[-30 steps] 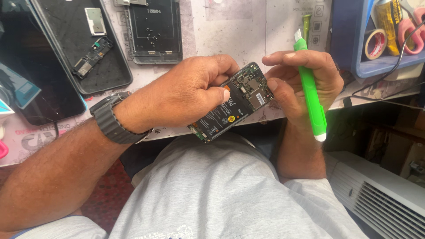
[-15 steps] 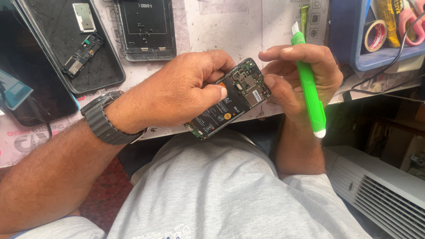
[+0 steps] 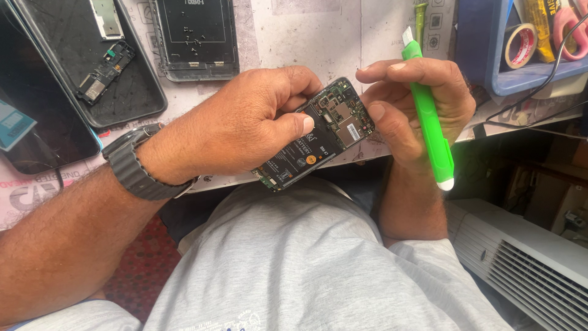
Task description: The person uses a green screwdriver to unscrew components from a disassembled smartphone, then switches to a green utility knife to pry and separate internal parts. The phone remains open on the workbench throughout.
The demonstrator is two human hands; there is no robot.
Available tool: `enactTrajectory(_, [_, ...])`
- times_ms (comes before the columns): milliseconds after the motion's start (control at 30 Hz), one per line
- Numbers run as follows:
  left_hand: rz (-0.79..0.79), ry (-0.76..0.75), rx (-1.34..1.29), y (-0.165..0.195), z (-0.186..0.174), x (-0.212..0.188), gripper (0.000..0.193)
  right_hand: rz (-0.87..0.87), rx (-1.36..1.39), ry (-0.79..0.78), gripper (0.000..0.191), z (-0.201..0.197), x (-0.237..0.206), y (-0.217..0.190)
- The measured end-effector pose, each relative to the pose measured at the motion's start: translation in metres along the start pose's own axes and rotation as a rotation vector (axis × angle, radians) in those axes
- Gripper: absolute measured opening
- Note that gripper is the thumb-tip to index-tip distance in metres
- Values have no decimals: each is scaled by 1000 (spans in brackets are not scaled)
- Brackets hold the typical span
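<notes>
An opened phone (image 3: 318, 138) with its back off shows a black battery and a green circuit board; it is held tilted over the front edge of the work table. My left hand (image 3: 245, 125) grips the phone from the left, thumb pressed on the battery's top. My right hand (image 3: 410, 104) steadies the phone's upper end with thumb and fingertips, and also holds a bright green plastic pry tool (image 3: 429, 116) along its fingers, white tips at both ends. A dark watch (image 3: 131, 162) sits on my left wrist.
On the table lie a black phone back cover (image 3: 128, 92) with a small component module (image 3: 104, 70) on it, a phone frame (image 3: 196, 37), and a dark screen panel (image 3: 37, 122). A blue tray (image 3: 484, 49) holds tape rolls at the right. A white grilled appliance (image 3: 527, 257) stands at the lower right.
Both hands and the phone stay nearly in place; the view has shifted slightly. My left thumb has slid a little along the battery.
</notes>
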State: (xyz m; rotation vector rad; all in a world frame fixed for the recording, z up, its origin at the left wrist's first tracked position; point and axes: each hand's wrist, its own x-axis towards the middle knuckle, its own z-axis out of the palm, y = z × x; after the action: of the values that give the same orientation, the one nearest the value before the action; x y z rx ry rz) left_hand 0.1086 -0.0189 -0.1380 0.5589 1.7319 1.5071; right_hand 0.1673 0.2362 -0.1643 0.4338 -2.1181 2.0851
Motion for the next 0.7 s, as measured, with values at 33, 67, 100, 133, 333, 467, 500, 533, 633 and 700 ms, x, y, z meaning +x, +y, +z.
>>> enactTrajectory(33, [-2,0,-2,0,0,0,29,4,0,5,32,0,0,0])
enactTrajectory(67, [-4,0,-3,0,0,0,29,9,0,10,32,0,0,0])
enactTrajectory(100, [3,-1,-9,0,1,0,30,17,0,16,32,-1,0,0])
enactTrajectory(133, [10,-2,-15,0,1,-1,30,24,0,22,32,-1,0,0])
enactTrajectory(333, [26,2,-4,0,1,0,31,-5,-5,-3,34,-3,-1,2])
enactTrajectory(467, [-22,1,15,0,1,0,31,-14,-8,-9,34,-4,0,4])
enactTrajectory(500, [-8,3,13,0,1,0,32,-14,-6,-10,34,-4,0,5])
enactTrajectory(533, [6,5,11,0,1,1,32,-17,-2,-13,34,-5,0,5])
enactTrajectory(633, [13,8,13,0,1,0,32,-25,7,-23,33,-5,1,5])
enactTrajectory(700, [15,9,21,0,1,0,32,-16,9,-18,33,-5,1,5])
